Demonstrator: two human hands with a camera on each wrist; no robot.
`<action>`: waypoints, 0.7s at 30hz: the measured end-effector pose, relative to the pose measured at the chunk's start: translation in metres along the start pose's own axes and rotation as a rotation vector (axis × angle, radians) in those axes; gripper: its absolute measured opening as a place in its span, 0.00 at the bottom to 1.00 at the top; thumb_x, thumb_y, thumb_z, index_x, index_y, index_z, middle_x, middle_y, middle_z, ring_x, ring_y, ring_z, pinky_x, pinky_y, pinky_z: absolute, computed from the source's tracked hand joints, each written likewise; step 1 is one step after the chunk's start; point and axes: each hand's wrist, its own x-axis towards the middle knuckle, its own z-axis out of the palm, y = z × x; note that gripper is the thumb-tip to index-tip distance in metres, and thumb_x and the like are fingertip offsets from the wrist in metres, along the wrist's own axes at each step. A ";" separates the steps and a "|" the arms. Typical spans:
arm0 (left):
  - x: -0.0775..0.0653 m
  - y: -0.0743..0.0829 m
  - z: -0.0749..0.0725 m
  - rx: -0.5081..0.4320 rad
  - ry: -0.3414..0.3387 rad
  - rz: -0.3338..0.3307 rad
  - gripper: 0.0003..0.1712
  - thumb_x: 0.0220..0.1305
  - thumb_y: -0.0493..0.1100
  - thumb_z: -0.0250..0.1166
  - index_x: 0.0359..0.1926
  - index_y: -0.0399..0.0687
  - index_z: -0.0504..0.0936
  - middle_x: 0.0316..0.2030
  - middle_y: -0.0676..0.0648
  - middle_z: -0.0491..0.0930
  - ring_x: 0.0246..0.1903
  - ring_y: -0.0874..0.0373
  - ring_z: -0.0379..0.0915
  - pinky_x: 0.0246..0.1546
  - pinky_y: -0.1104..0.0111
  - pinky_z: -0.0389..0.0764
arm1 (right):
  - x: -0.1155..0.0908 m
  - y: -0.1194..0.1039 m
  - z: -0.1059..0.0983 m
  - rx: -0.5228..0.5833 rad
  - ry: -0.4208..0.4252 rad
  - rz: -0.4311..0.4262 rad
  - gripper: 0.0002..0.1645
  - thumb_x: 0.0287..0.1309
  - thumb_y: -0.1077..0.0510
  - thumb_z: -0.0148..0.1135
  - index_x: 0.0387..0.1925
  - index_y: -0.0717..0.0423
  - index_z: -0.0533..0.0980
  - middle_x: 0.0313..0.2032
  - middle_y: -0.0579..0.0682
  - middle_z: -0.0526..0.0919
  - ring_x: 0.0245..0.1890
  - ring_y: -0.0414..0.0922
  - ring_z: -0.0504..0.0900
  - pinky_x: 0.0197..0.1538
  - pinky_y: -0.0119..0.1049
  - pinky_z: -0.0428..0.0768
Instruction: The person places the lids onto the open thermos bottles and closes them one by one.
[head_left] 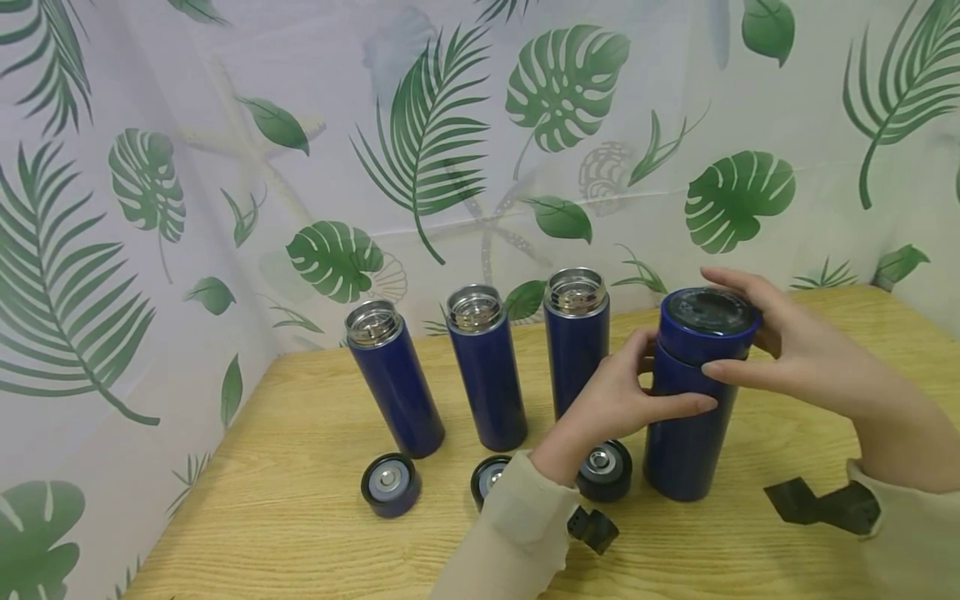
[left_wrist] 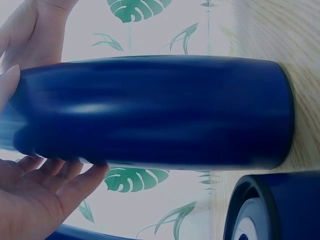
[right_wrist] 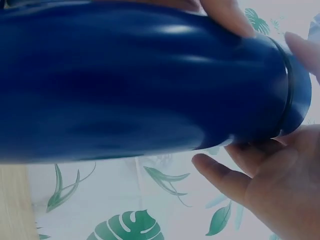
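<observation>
A dark blue thermos bottle (head_left: pixel 684 454) stands upright on the table at the right of the row. Its blue lid with a dark top (head_left: pixel 712 312) sits on the mouth, and a thin dark seam shows beneath it. My left hand (head_left: pixel 617 393) grips the bottle's upper body, thumb across the front and fingers round the far side. Around the lid curl the thumb and fingers of my right hand (head_left: pixel 806 354). In the left wrist view the blue bottle body (left_wrist: pixel 165 112) fills the middle; the right wrist view shows the lid's edge (right_wrist: pixel 301 97) between fingers.
Left of it stand three lidless blue bottles (head_left: pixel 397 383), (head_left: pixel 489 379), (head_left: pixel 577 342) with steel mouths. Before them lie upturned lids (head_left: pixel 390 485), (head_left: pixel 490 479), (head_left: pixel 604 471), one partly behind my left sleeve. A leaf-print cloth (head_left: pixel 465 167) hangs behind the wooden table (head_left: pixel 300 500).
</observation>
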 end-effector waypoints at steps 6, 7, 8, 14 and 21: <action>0.000 0.000 0.000 -0.005 -0.004 0.002 0.34 0.48 0.46 0.69 0.55 0.61 0.63 0.47 0.63 0.69 0.47 0.68 0.66 0.42 0.72 0.71 | 0.001 0.004 0.000 0.021 0.011 0.017 0.48 0.46 0.72 0.62 0.65 0.59 0.47 0.56 0.57 0.58 0.50 0.29 0.65 0.45 0.17 0.65; 0.000 0.000 0.000 -0.007 -0.004 0.003 0.34 0.48 0.45 0.69 0.55 0.61 0.63 0.47 0.63 0.69 0.47 0.68 0.66 0.41 0.72 0.71 | 0.001 0.004 0.000 0.017 0.014 0.022 0.48 0.46 0.72 0.62 0.65 0.60 0.47 0.56 0.58 0.58 0.50 0.28 0.65 0.45 0.16 0.64; 0.000 0.000 0.000 -0.006 -0.003 0.004 0.34 0.48 0.45 0.69 0.55 0.61 0.63 0.47 0.63 0.69 0.47 0.68 0.66 0.41 0.73 0.71 | 0.001 0.003 0.000 0.007 0.019 0.030 0.47 0.46 0.71 0.62 0.65 0.61 0.48 0.56 0.59 0.58 0.50 0.28 0.65 0.45 0.16 0.63; 0.000 0.000 0.001 -0.004 0.004 0.014 0.34 0.48 0.45 0.69 0.56 0.60 0.63 0.47 0.62 0.69 0.47 0.68 0.66 0.42 0.73 0.71 | 0.001 -0.006 0.001 -0.097 0.043 0.117 0.47 0.46 0.64 0.65 0.64 0.61 0.50 0.56 0.63 0.60 0.50 0.36 0.67 0.50 0.28 0.65; 0.000 -0.001 0.001 0.001 0.011 0.027 0.33 0.48 0.45 0.69 0.55 0.61 0.64 0.47 0.63 0.69 0.47 0.69 0.66 0.42 0.73 0.71 | 0.002 -0.021 0.005 -0.228 0.096 0.242 0.48 0.44 0.55 0.69 0.62 0.65 0.53 0.51 0.66 0.66 0.48 0.63 0.68 0.42 0.47 0.68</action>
